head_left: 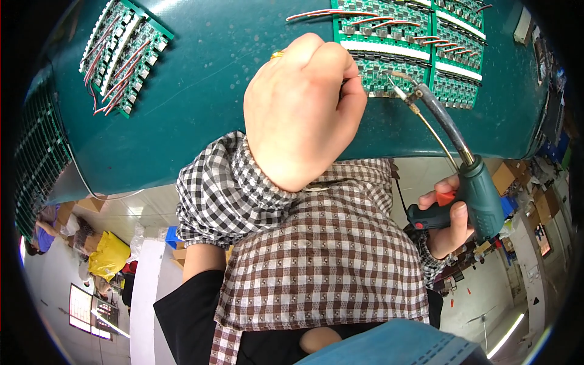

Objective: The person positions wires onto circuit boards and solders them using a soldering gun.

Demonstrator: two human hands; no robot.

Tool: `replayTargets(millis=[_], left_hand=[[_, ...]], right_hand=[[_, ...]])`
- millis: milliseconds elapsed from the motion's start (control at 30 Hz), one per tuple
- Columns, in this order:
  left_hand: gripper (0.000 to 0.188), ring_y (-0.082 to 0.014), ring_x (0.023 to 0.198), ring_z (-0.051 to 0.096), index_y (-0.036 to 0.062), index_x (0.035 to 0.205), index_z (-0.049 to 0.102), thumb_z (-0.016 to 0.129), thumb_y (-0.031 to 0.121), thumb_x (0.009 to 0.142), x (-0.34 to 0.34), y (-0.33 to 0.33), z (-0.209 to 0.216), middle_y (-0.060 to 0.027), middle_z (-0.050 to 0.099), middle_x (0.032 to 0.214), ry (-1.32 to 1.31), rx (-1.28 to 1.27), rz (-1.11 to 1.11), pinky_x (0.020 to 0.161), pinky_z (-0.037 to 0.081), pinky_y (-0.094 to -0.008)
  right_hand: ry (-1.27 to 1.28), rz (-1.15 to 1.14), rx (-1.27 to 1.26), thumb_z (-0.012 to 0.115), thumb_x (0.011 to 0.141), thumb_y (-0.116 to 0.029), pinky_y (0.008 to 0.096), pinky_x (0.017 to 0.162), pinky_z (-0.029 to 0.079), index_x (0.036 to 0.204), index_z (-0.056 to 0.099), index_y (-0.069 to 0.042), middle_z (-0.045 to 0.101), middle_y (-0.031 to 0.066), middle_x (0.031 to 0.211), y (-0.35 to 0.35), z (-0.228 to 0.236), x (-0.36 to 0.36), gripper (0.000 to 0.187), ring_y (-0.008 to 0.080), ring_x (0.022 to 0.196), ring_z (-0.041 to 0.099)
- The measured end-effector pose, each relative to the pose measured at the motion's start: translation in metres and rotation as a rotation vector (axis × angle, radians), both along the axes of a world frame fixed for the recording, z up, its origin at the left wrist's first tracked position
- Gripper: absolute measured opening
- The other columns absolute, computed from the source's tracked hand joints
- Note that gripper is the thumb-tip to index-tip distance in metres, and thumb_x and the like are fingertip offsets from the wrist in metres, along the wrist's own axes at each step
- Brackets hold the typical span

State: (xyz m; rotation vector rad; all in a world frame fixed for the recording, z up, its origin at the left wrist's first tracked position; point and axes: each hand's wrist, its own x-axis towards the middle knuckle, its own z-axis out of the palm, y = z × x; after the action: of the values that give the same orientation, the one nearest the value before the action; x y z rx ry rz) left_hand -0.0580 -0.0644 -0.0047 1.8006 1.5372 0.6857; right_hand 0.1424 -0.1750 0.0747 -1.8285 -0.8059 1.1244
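My left hand [301,106] is closed over the front left of a green circuit board panel [459,67], thumb and finger pinched together. What they pinch is too small and hidden to make out. At the right, my right hand [451,234] is wrapped round the grip of a dark green soldering gun [483,198] with a red trigger. Its bent metal tube and thin feed rod point up and left. The tip is over the front edge of the panel, just right of my left fingers. Red, white and black wires [365,18] lie across the panel's rows.
Another panel of boards [125,58] with wires attached lies at the left on the dark green tabletop [201,79]. A stack of boards [39,152] stands at the far left. Beyond the table's near edge are a yellow bag [109,255] and cardboard boxes [508,176].
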Motion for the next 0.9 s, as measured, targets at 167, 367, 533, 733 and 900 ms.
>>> replayTargets(millis=[167, 367, 533, 733, 900], left_hand=[[0.009, -0.0118, 0.059, 0.053, 0.0063, 0.077, 0.061, 0.065, 0.002, 0.071, -0.012, 0.003, 0.01, -0.0026, 0.055, 0.071, -0.014, -0.018, -0.051, 0.053, 0.043, -0.0229], [0.016, -0.0134, 0.071, 0.057, 0.0001, 0.09, 0.063, 0.067, 0.0, 0.074, -0.033, 0.041, 0.041, -0.007, 0.062, 0.081, -0.071, 0.338, -0.158, 0.067, 0.044, -0.0232], [0.023, -0.014, 0.074, 0.06, 0.0015, 0.089, 0.063, 0.073, 0.012, 0.071, -0.017, 0.088, 0.019, -0.0063, 0.064, 0.078, 0.271, 0.183, -0.262, 0.07, 0.046, -0.0254], [0.049, -0.0318, 0.09, 0.052, 0.0019, 0.101, 0.053, 0.075, 0.02, 0.062, -0.018, 0.107, 0.047, -0.016, 0.052, 0.094, 0.365, 0.152, -0.243, 0.078, 0.044, -0.037], [0.067, -0.032, 0.094, 0.051, 0.0015, 0.111, 0.048, 0.079, 0.03, 0.058, -0.018, 0.122, 0.056, -0.0175, 0.053, 0.097, 0.411, 0.103, -0.343, 0.082, 0.043, -0.0381]], right_hand=[[-0.025, -0.012, 0.083, 0.053, 0.082, -0.031, 0.0272, 0.045, 0.051, 0.106, 0.048, 0.009, 0.054, 0.0159, 0.084, 0.006, -0.007, 0.006, 0.047, 0.0194, 0.053, 0.058], [0.188, -0.111, 0.185, 0.046, 0.091, -0.03, 0.0248, 0.048, 0.048, 0.11, 0.043, 0.005, 0.054, 0.0124, 0.089, 0.009, -0.023, 0.033, 0.04, 0.0158, 0.061, 0.056], [0.514, -0.121, 0.257, 0.042, 0.093, -0.03, 0.0251, 0.05, 0.049, 0.109, 0.043, 0.003, 0.054, 0.0112, 0.092, 0.027, -0.028, 0.055, 0.037, 0.0161, 0.063, 0.057], [0.566, -0.203, 0.323, 0.042, 0.093, -0.033, 0.0248, 0.051, 0.049, 0.107, 0.044, 0.002, 0.055, 0.0103, 0.093, 0.026, -0.048, 0.053, 0.037, 0.0156, 0.063, 0.057], [0.679, -0.21, 0.365, 0.042, 0.094, -0.033, 0.0255, 0.054, 0.049, 0.107, 0.044, 0.001, 0.055, 0.0096, 0.094, 0.031, -0.043, 0.071, 0.037, 0.0154, 0.065, 0.057]])
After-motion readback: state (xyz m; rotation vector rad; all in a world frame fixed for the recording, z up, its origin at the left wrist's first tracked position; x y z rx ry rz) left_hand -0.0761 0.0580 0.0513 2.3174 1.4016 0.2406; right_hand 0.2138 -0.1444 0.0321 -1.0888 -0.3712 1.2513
